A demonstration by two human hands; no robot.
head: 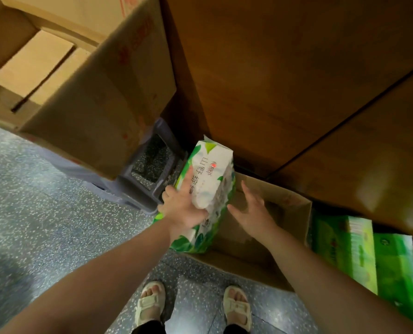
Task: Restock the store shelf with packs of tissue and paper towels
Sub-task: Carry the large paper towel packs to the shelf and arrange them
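Nearby, stacked cartons [99,112], green boxes [369,256]

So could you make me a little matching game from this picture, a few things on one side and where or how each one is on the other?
Things:
1. tissue pack
2. right hand
3. open box
4. green cartons

States:
A. on the floor, flaps up
B. stacked at the far right
C. held by the left hand
D. fingers spread, holding nothing

Pairs: 1-C, 2-D, 3-A, 4-B
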